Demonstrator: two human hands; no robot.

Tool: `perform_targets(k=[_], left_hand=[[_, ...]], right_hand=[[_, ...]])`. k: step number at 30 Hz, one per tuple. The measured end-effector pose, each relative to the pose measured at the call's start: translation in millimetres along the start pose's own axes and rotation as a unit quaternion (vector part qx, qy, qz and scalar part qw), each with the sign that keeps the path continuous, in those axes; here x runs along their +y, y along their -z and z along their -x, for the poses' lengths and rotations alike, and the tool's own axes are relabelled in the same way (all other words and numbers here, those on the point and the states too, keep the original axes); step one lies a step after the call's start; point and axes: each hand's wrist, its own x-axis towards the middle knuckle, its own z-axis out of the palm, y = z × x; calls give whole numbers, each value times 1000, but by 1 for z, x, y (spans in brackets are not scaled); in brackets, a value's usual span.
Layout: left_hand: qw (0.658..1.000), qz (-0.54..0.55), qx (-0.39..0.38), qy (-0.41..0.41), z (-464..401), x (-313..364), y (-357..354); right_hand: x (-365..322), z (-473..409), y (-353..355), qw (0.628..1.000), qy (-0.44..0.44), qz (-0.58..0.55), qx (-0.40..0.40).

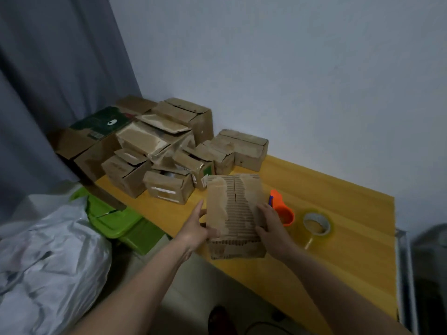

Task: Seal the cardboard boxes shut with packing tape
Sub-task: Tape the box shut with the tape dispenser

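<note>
A worn cardboard box [234,213] with its top paper torn off, showing corrugation, sits on the yellow table [338,250] in front of me. My left hand [197,229] grips its left side, thumb on top. My right hand [273,228] holds its right side with fingers curled over the edge. An orange tape dispenser [283,209] lies just right of the box, partly behind my right hand. A roll of clear packing tape [316,224] lies flat further right.
Several battered cardboard boxes [167,151] are piled at the table's far left against the wall. A green plastic bin [116,221] and a white plastic bag [48,257] sit left of the table. A grey curtain [48,68] hangs at the left.
</note>
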Motion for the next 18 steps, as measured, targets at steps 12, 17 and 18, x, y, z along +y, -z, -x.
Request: perform_targets(k=[12, 17, 18], left_hand=[[946, -281, -159, 39, -160, 17, 14], [854, -490, -143, -105, -213, 45, 37], [837, -507, -152, -134, -223, 54, 38]], right_hand=[[8, -123, 5, 999, -39, 12, 16], [11, -142, 0, 994, -82, 24, 63], [11, -145, -2, 992, -95, 35, 77]])
